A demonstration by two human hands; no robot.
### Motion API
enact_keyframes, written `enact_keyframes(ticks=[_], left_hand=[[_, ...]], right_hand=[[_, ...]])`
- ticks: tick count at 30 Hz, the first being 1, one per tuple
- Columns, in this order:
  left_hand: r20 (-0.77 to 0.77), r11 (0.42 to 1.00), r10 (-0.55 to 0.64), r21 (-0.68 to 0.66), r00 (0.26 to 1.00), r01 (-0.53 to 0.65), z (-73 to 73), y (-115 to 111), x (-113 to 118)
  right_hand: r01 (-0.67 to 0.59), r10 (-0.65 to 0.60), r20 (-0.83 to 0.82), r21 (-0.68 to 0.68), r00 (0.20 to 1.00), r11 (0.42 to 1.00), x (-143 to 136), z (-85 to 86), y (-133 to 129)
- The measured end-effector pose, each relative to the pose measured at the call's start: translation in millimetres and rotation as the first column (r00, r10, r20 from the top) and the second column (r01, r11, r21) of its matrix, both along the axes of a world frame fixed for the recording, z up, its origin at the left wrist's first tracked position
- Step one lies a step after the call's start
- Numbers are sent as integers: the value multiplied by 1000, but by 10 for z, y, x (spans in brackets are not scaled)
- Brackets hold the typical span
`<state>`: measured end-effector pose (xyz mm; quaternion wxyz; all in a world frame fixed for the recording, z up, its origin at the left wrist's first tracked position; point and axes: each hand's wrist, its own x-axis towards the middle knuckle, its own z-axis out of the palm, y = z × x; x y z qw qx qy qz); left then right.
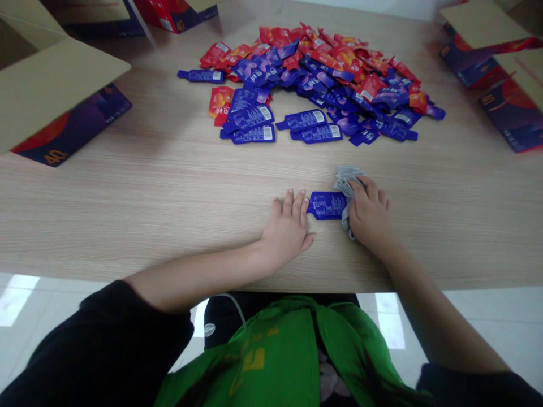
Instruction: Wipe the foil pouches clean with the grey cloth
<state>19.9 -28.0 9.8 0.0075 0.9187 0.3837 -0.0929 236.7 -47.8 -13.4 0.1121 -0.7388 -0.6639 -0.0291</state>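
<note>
On the wood-grained counter [169, 209], in the head view, a blue packet [326, 206] lies flat in front of the person, its narrow neck pointing to nine o'clock. With that packet as the middle of the dial, the left hand [286, 232] rests toward eight o'clock, palm down, its fingers slightly spread and one fingertip at the neck. At three o'clock the right hand [373, 220] has its fingers curled on a crumpled gray cloth [348, 176], which covers the packet's right end. A heap of red and blue packets [314, 83] sprawls at twelve o'clock, well apart from the hands. Farther off stand a large open carton [80, 121] near ten o'clock, a red carton [158, 12] at eleven, and two cartons [511, 104] at two. A green garment [275, 350] shows near seven o'clock.
</note>
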Motion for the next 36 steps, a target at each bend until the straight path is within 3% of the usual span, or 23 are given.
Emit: enact_keyframes(ticks=[5, 8, 13, 16, 18, 21, 29, 32, 36], left_hand=[[9, 1000, -2, 13, 1000, 2, 0, -4, 2], [11, 1000, 1, 25, 1000, -1, -9, -7, 3], [36, 1000, 0, 14, 999, 0, -10, 5, -8], [39, 1000, 0, -21, 999, 0, 10, 11, -11], [38, 999, 10, -31, 999, -9, 24, 7, -4], [39, 999, 26, -20, 999, -26, 29, -11, 15], [40, 1000, 7, 19, 999, -8, -2, 36, -14], [112, 999, -14, 38, 994, 10, 52, 138, -40], [240, 999, -9, 37, 971, 0, 112, 267, -14]], right_hand=[[-2, 4, -59, 37, 998, 999, 301, -68, -31], [-46, 62, -123, 129, 990, 991, 269, 28, 53], [-209, 230, -118, 171, 966, 963, -302, 245, 262], [-320, 323, -86, 43, 943, 946, -645, 211, 343], [-335, 333, -55, -27, 941, 942, -721, 151, 347], [-249, 249, 2, -39, 968, 968, -579, 87, 282], [-76, 77, -31, 27, 997, 997, 243, -43, -7], [-69, 70, -24, 31, 997, 997, 308, -91, -29], [-98, 101, -38, 73, 994, 992, 157, -104, 42]])
